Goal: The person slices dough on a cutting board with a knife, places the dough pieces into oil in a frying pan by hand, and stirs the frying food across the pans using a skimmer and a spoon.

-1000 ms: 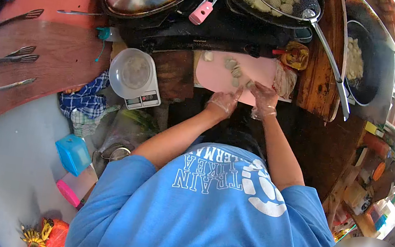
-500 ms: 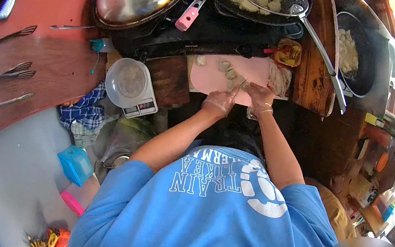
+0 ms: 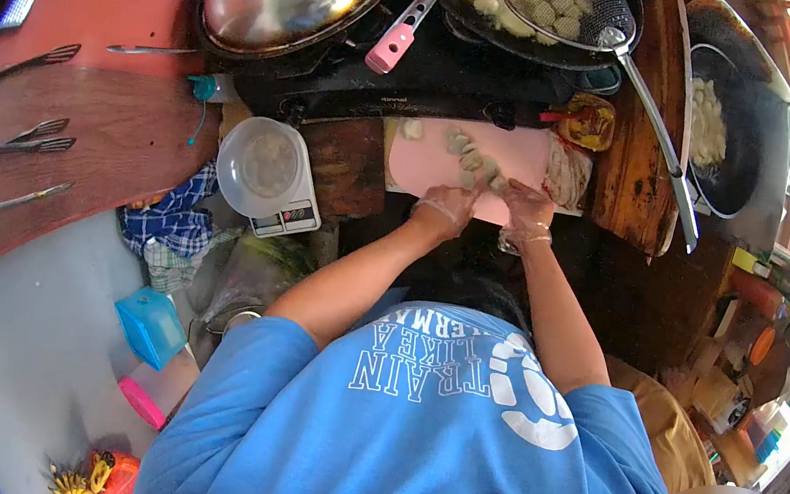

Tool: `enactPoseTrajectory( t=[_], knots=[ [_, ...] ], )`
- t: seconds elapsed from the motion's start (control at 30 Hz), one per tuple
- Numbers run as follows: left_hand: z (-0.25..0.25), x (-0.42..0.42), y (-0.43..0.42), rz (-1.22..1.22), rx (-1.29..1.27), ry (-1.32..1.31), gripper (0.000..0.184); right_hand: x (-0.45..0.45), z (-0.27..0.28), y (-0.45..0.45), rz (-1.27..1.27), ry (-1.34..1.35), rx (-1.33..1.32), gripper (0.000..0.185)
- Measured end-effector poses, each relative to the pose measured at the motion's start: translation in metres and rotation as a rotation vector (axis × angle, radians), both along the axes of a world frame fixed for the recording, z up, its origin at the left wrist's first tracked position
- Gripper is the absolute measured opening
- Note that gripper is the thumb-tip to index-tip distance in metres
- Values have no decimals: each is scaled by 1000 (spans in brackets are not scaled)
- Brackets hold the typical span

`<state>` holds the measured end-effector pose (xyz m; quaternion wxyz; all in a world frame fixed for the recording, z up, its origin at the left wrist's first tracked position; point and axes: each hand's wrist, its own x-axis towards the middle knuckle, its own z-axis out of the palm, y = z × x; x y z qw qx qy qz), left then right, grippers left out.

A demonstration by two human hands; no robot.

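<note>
Lumps just ahead of the left hand and right hand, whose grips cannot be told, could squash together if either hand slips forward.

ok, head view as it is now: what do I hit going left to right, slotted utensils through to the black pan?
Slotted utensils → blue checked cloth → clear bowl → lone pale piece → left hand → right hand → black pan.
</note>
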<state>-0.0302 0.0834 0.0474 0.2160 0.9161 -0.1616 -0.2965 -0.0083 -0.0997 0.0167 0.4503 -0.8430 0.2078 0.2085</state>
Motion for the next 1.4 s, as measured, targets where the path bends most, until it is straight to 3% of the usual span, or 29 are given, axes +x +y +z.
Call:
enactPoseTrajectory(
  t=[0.1,0.17,0.2,0.33,0.47,0.67,0.83,0.97,1.03,1.13,1.23,1.33,1.4],
  knots=[
    [-3,-11,-4,52,-5,-41,55,-4,-31,-11,15,-5,-41,37],
    [-15,-24,-3,107,-124,-226,50,-8,-57,-9,-235,25,281,35],
    [-19,-28,-4,119,-152,-297,46,-8,-36,-3,-357,14,417,35],
    [-18,-24,-8,84,-97,-242,48,-7,-40,-8,-121,-60,95,38],
    [-13,-26,-9,46,-43,-245,51,-2,2,2,-175,78,143,38],
    [-27,-21,-15,-1,24,-166,61,-8,-36,-7,-58,-16,45,36],
    [-12,-10,-20,71,53,-64,58,-7,-13,-3,-94,22,63,34],
    [-7,-18,-14,101,-30,-75,53,-9,-18,-6,-77,-2,0,34],
    [-12,-24,-12,95,-91,-264,47,-5,-2,-2,-108,8,56,35],
    [-8,-22,-12,70,-87,-308,43,-2,-9,-2,-108,-5,85,37],
    [-8,-22,-11,61,-62,-230,41,-7,-11,-5,-67,7,41,37],
    [-9,-25,-13,84,-95,-366,41,-2,-8,-3,-45,25,14,38],
    [-11,-28,-13,86,-88,-305,48,-3,-9,-4,-43,38,-4,38]
  ],
)
